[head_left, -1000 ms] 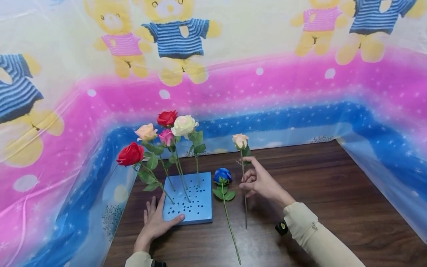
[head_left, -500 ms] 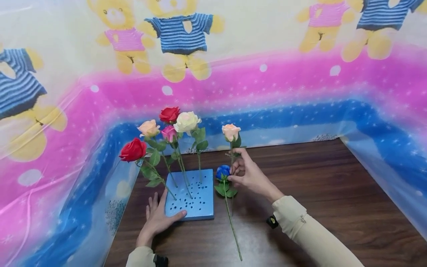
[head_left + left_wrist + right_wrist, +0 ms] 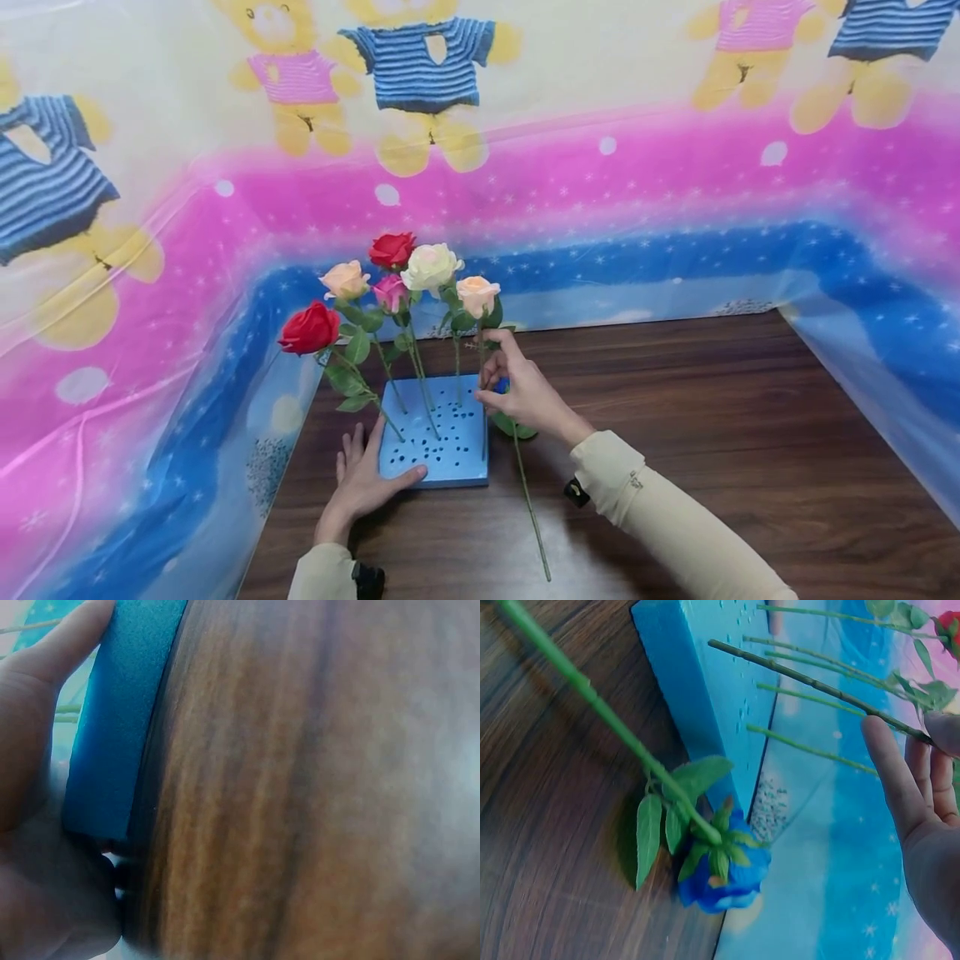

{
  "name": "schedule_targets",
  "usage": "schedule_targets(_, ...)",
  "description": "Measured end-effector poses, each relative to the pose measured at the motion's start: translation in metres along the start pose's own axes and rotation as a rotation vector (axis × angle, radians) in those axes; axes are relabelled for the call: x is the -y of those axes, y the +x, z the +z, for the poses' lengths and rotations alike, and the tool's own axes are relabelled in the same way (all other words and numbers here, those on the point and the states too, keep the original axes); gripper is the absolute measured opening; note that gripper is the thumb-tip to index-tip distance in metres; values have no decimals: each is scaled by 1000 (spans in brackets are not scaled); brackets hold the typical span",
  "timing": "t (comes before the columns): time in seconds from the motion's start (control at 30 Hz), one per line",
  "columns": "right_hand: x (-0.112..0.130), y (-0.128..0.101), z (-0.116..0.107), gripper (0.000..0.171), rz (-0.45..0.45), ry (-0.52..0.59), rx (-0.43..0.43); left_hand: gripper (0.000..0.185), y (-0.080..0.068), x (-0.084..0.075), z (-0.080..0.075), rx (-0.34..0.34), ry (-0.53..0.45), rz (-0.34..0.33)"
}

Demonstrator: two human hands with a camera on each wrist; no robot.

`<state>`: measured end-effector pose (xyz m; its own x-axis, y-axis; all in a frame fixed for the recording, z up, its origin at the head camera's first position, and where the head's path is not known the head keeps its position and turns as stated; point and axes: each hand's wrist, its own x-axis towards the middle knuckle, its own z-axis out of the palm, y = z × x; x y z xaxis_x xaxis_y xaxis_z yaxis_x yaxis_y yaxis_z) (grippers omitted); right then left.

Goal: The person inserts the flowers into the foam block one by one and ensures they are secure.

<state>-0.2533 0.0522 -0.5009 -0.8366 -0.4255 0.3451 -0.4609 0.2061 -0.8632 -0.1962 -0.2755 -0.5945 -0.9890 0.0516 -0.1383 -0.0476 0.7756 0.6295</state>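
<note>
My right hand (image 3: 531,400) pinches the stem of a peach rose (image 3: 477,297) and holds it upright at the right side of a blue foam block (image 3: 471,468). In the right wrist view, the stem's lower end (image 3: 802,678) points at the block's holed top, apart from it. My left hand (image 3: 366,483) rests at the block's front left corner, thumb on its top and fingers spread along the side. Standing in the block are red (image 3: 309,327), pink (image 3: 391,293), white (image 3: 432,268) and another peach rose (image 3: 345,281).
A blue rose (image 3: 731,881) lies on the wooden table (image 3: 675,433), right of the block. Its head is partly hidden behind my right hand in the head view. A cloth printed with bears (image 3: 429,67) hangs around the table's back and left.
My right hand has carried the peach rose left, from beyond the blue rose to the block's right edge. The left hand stays on the block. The head view has shifted slightly.
</note>
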Motion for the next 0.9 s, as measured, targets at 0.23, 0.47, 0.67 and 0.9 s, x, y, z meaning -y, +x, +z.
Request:
schedule_targets(0.23,1,11,15,84,-45,-41,-19,139,2,4,3,-36,-27,29)
schedule_targets(0.47,-1,18,22,83,-48,-53,-33,140,8,12,7,-35,-25,33)
schedule_targets(0.67,-3,24,26,81,-54,-45,-34,139,9,10,7,-30,-3,17)
schedule_targets(0.9,-8,26,32,82,-64,-101,-17,138,1,6,3,-44,-22,23)
